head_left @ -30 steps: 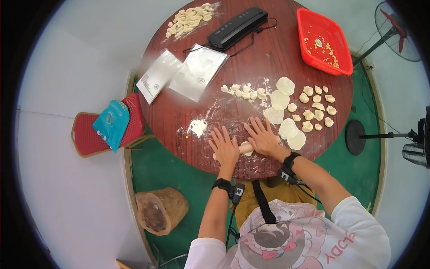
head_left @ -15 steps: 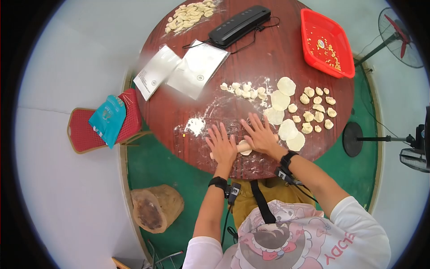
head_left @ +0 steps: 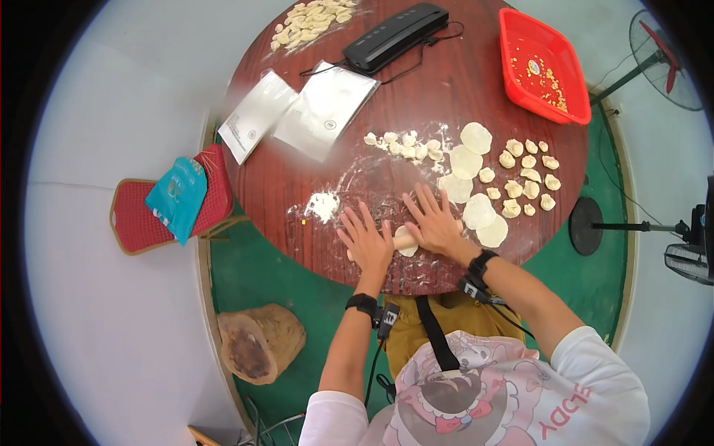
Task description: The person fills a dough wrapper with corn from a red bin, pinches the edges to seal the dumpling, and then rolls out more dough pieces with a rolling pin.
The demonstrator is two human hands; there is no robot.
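Note:
My left hand (head_left: 367, 241) lies flat with fingers spread over the left part of a wooden rolling pin (head_left: 402, 242). Over the pin's right part rests my right hand (head_left: 434, 224), its fingers also stretched out. Between the hands, a small round dough wrapper (head_left: 407, 250) shows under the pin. Flat round wrappers (head_left: 465, 163) lie in an overlapping column to the right, beside several shaped dumplings (head_left: 530, 175). Small dough pieces (head_left: 408, 152) sit in flour beyond my hands. A pile of white flour (head_left: 323, 207) is left of my left hand.
On the round table (head_left: 282, 186) are silver bags (head_left: 324, 108), a black appliance (head_left: 396, 37) with a cord, a red basin (head_left: 543, 67) with yellow bits, and more dough pieces (head_left: 312, 24). A red chair (head_left: 134, 215) with a blue bag (head_left: 178, 199) stands left; fans (head_left: 662, 59) stand right.
My hands have shifted very slightly on the rolling pin, toward the table's far side. The view has moved a little.

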